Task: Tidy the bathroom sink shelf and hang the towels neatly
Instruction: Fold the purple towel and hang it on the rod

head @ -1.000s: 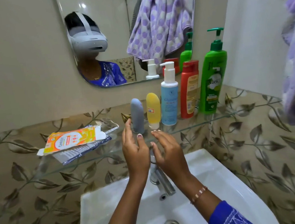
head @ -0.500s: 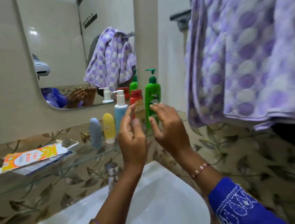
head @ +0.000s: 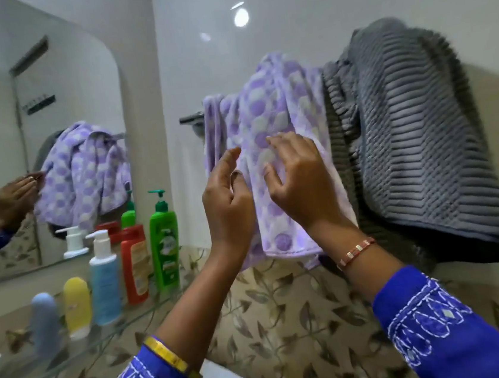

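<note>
Right hand (head: 300, 180) and left hand (head: 228, 203) both released, fingers spread, raised at the lilac dotted towel (head: 268, 118) bunched on the rail (head: 192, 118). Grey towel (head: 416, 138) crowds its right edge; bottles (head: 164, 242) stand well apart, left.

Left towel (head: 269, 130): purple and white dots
Right towel (head: 417, 145): grey ribs
Sleeves (head: 444, 325): blue, white stitching
Tiles (head: 288, 318): beige, leaf print

bunched purple dotted towel (head: 268, 118) on rail, rumpled grey ribbed towel (head: 416, 138) touching its right side
</note>
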### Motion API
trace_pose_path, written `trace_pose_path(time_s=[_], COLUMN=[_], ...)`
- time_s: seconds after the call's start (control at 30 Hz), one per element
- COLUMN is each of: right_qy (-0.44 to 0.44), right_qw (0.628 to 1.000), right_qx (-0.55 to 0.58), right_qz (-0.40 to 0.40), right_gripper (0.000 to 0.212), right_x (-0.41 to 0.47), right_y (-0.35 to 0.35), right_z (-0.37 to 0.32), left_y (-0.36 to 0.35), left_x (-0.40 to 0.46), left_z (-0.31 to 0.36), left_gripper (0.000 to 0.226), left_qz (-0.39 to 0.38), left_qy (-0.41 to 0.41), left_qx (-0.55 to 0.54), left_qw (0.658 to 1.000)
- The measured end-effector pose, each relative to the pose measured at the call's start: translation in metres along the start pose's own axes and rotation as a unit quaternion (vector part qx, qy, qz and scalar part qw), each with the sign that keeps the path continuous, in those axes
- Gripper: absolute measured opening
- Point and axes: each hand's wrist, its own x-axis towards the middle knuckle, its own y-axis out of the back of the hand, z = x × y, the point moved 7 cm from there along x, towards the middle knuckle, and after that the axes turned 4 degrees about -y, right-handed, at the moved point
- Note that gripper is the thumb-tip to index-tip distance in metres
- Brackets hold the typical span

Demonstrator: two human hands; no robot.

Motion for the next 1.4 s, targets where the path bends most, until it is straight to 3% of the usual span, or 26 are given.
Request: trace_pose_path(time_s=[0.17, 0.23, 0.33, 0.4, 0.53, 0.67, 0.8, 0.9, 1.03, 1.1, 1.17, 1.23, 1.33, 1.4], right_qy=[-0.007, -0.016, -0.088, -0.115, -0.103, -0.135, -0.14, -0.152, -0.122, -0.103, -0.088, -0.098, -0.12, -0.119], right_qw=[0.991, 0.979, 0.974, 0.964, 0.937, 0.944, 0.957, 0.959, 0.956, 0.948, 0.931, 0.928, 0.971, 0.974], right_qx=[-0.133, -0.203, -0.208, -0.236, -0.334, -0.293, -0.222, -0.17, -0.149, -0.15, -0.155, -0.147, -0.121, -0.177], right_qz=[0.03, 0.023, -0.029, -0.04, -0.025, -0.073, -0.126, -0.166, -0.223, -0.263, -0.317, -0.33, -0.165, -0.079], right_gripper=[0.044, 0.06, 0.092, 0.096, 0.049, 0.041, 0.041, 0.024, 0.007, 0.01, 0.02, 0.037, 0.042, 0.039], right_x=[0.048, 0.068, 0.092, 0.101, 0.109, 0.119, 0.103, 0.067, 0.029, 0.028, 0.036, 0.051, 0.089, 0.109], right_y=[0.001, -0.005, -0.017, -0.026, -0.038, -0.041, -0.034, -0.034, -0.045, -0.049, -0.05, -0.043, -0.014, -0.004], right_z=[0.021, 0.03, 0.048, 0.052, 0.045, 0.052, 0.038, 0.032, 0.021, 0.021, 0.022, 0.023, 0.022, 0.022], left_y=[-0.029, -0.036, -0.043, -0.044, -0.047, -0.05, -0.054, -0.058, -0.07, -0.073, -0.075, -0.076, -0.07, -0.066], left_x=[0.05, 0.068, 0.093, 0.107, 0.134, 0.155, 0.163, 0.167, 0.17, 0.168, 0.171, 0.172, 0.158, 0.144], left_z=[-0.005, -0.011, -0.025, -0.035, -0.062, -0.098, -0.118, -0.115, -0.117, -0.118, -0.117, -0.112, -0.104, -0.101], left_gripper=[0.04, 0.04, 0.04, 0.04, 0.044, 0.065, 0.085, 0.069, 0.112, 0.099, 0.052, 0.023, 0.007, 0.004], left_qz=[-0.018, -0.03, -0.041, -0.045, -0.075, -0.102, -0.101, -0.077, -0.12, -0.122, -0.128, -0.13, -0.113, -0.094], left_qy=[-0.012, -0.012, -0.012, -0.011, -0.034, 0.054, 0.159, 0.191, 0.26, 0.278, 0.274, 0.247, 0.195, 0.155], left_qx=[-0.02, -0.023, -0.015, 0.009, 0.057, 0.096, -0.05, -0.174, -0.169, -0.176, -0.169, -0.166, -0.118, -0.125], left_qw=[1.0, 0.999, 0.999, 0.999, 0.995, 0.989, 0.981, 0.963, 0.943, 0.936, 0.938, 0.946, 0.967, 0.975])
